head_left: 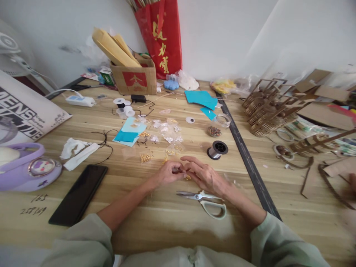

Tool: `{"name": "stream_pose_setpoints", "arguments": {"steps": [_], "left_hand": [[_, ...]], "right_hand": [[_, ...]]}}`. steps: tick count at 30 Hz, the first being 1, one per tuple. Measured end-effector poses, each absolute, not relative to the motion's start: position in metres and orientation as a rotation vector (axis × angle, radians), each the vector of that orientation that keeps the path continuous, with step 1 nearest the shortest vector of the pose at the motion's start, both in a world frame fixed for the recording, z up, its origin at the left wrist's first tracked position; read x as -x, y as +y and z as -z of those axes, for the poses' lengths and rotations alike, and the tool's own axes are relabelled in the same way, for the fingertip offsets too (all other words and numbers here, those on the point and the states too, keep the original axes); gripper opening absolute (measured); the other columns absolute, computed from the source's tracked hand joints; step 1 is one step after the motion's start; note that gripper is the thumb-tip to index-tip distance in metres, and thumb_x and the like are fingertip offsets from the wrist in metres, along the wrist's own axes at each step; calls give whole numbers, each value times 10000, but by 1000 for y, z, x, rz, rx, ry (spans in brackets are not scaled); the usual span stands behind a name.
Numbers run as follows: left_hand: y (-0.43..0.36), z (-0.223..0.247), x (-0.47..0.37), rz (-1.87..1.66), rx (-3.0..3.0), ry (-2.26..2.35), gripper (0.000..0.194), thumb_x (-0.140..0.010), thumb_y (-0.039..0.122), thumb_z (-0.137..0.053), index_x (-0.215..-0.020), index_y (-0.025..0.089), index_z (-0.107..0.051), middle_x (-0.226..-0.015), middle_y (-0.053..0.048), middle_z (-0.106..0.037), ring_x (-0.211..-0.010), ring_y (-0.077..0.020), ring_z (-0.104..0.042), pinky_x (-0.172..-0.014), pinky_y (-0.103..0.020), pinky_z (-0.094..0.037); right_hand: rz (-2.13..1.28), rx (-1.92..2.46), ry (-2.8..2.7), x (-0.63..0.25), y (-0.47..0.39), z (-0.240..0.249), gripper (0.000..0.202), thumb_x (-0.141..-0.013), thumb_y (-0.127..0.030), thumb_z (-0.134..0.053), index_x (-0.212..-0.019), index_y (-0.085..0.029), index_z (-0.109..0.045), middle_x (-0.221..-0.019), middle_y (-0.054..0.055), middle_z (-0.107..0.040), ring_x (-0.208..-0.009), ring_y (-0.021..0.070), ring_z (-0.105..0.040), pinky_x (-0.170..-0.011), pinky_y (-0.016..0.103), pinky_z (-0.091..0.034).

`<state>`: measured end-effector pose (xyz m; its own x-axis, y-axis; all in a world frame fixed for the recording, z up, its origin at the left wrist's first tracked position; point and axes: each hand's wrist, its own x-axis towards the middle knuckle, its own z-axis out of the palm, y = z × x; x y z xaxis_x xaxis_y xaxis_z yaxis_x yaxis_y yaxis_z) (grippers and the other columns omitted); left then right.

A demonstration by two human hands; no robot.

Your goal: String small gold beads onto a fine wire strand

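Both hands meet over the middle of the wooden table. My left hand [171, 173] is closed, its fingertips pressed together on something too small to make out. Beside it, my right hand [204, 174] has its thumb and a finger drawn close to the left fingertips, with the other fingers bent above. A few gold pieces [188, 177] show just under the fingers. Scissors with pale handles [214, 209] lie partly open below my right hand. Gold beads [145, 158] and small clear packets [167, 129] are spread beyond the hands. A wire spool [217, 149] stands to the right.
A black phone [78, 194] and a purple device [30, 167] are at the left. Behind stand a cardboard box [135, 79] and a red bag [167, 40]. Woven baskets [267, 107] crowd the right, past a black strip [244, 155]. Part of another person's hand [352, 181] shows at the right edge.
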<state>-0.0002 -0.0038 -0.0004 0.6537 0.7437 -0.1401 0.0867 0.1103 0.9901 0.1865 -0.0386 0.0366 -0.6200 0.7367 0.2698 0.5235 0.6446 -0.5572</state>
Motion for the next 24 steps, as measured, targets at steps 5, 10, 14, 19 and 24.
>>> {"name": "stream_pose_setpoints", "arguments": {"steps": [5, 10, 14, 19, 24], "left_hand": [[-3, 0, -1, -509, -1390, 756, 251, -654, 346, -698, -664, 121, -588, -611, 16, -572, -575, -89, -499, -562, -201, -372], [-2, 2, 2, -525, -1436, 770, 253, -678, 357, -683, -686, 119, -599, -605, 18, -556, -564, -85, -474, -527, -193, -344], [1, 1, 4, -535, -1443, 782, 268, -704, 370, -673, -710, 109, -614, -634, -5, -585, -570, -90, -489, -551, -205, -357], [4, -7, 5, -655, -1392, 827, 279, -652, 367, -728, -697, 105, -645, -638, -18, -611, -583, -97, -505, -565, -213, -366], [4, -7, 7, -732, -1268, 873, 289, -643, 380, -741, -710, 111, -660, -562, 21, -560, -463, -46, -377, -445, -190, -261]], "right_hand": [[-609, 997, -2489, -189, -39, -39, 157, -934, -134, -400, -996, -167, -540, -959, 86, -595, -830, 151, -604, -731, 258, -488], [-519, 1033, -2541, -192, -39, -42, 193, -936, -125, -388, -988, -154, -571, -858, 69, -573, -726, 143, -567, -647, 245, -450], [-511, 1002, -2535, -192, -39, -47, 187, -942, -151, -393, -983, -149, -576, -845, 66, -562, -753, 150, -563, -671, 253, -449], [-500, 1043, -2471, -191, -38, -51, 169, -942, -180, -408, -917, -152, -573, -829, 62, -561, -735, 146, -559, -666, 254, -448], [-514, 1058, -2419, -191, -38, -51, 137, -933, -187, -434, -908, -152, -565, -826, 58, -568, -722, 140, -553, -650, 241, -436]]}}
